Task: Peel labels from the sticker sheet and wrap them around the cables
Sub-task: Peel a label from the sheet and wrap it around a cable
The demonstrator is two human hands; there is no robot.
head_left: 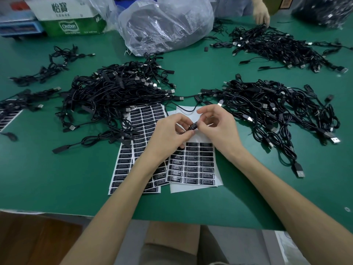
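A small black controller piece of a cable is held above the sticker sheets, with a black label partly on it. My left hand grips its lower end between thumb and fingers. My right hand pinches its upper end with thumb and forefinger. The cable's thin black wire loops back toward the piles. Below the hands lies a sticker sheet of black labels with its top rows bare. More full sheets lie to its left.
Big piles of black USB cables lie left, right and far right on the green table. A clear plastic bag and a cardboard box stand at the back. Another person's hand touches the far pile.
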